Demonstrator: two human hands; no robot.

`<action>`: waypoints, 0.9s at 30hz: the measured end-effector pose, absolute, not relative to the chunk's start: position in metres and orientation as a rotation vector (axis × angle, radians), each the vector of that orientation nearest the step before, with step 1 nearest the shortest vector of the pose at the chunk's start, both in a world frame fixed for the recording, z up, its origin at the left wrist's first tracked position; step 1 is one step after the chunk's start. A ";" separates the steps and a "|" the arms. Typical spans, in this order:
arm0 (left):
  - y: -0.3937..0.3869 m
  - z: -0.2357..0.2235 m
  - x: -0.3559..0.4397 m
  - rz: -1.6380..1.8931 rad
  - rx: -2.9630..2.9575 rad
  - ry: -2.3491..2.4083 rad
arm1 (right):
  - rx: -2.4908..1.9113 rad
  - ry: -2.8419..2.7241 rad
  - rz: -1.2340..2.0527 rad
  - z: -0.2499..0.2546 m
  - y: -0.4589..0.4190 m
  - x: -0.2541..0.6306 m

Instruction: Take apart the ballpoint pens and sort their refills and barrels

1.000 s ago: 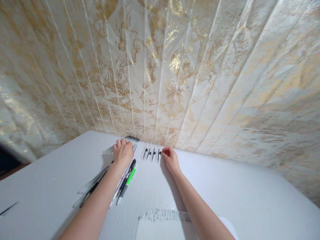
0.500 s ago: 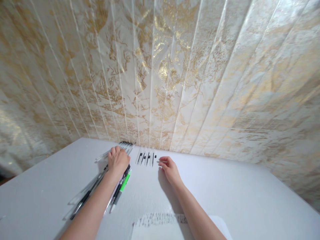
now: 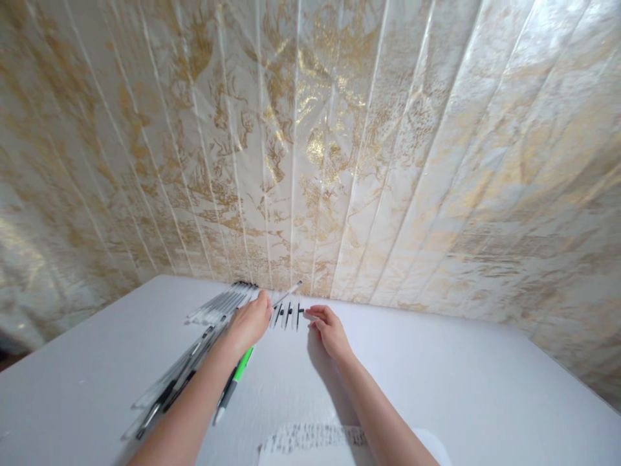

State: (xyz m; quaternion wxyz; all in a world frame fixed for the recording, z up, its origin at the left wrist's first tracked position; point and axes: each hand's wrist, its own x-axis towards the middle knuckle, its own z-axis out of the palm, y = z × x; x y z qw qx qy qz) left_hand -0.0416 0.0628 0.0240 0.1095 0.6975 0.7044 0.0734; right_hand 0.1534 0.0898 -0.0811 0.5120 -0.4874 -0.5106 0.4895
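Step in hand looks like tube placement at the row [image 3: 290,314]; steady, fine lowering seems called for. Tube [image 3: 288,294] is pinched in left hand [image 3: 251,319], palm down, angled toward desk [image 3: 436,382] far edge. Right hand [image 3: 330,329] is held beside black cap [image 3: 301,310], fingers half curled; grip can't be told.

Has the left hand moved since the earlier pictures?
Yes; the left hand has moved to the right, judged against the green pen.
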 end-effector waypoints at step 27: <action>0.058 0.019 -0.032 0.309 2.094 1.876 | -1.182 -1.353 1.122 -0.065 0.085 0.150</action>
